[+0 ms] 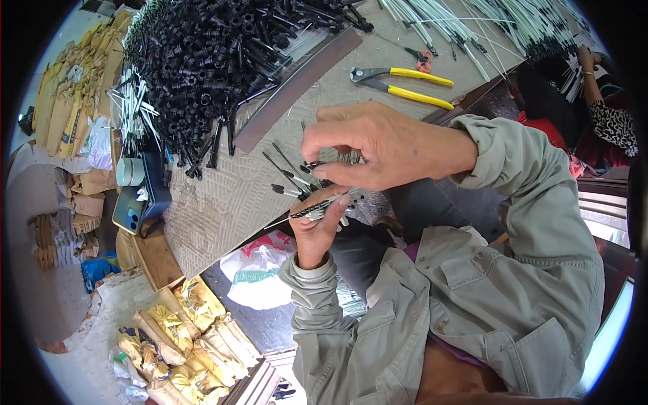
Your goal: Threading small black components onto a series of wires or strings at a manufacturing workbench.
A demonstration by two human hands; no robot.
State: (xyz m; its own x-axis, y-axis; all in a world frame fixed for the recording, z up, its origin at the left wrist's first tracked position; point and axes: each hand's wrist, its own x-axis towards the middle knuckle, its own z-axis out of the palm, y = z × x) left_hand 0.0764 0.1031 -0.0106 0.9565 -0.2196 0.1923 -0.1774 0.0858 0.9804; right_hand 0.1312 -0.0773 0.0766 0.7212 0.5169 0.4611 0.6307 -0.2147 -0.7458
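Note:
My left hand point(314, 229) is closed around a bundle of thin white rods with black tips point(291, 189), held over the near edge of the table. Just above it my right hand point(378, 145) is bent into a pinch. A small black piece point(312, 166) shows between its thumb and forefinger; whether it is joined to a rod I cannot tell. Beyond the hands a large heap of black plastic fittings point(209, 67) covers the far left of the table. Part of the bundle is hidden by my fingers.
A brown strip point(297, 91) borders the heap on the patterned table point(202, 216). Yellow-handled pincers point(405, 84) and red-handled scissors point(423, 59) lie beyond my right hand. More white rods point(439, 23) lie at the back; a phone point(128, 209) is at left. Another person's arm point(592, 84) is at far right.

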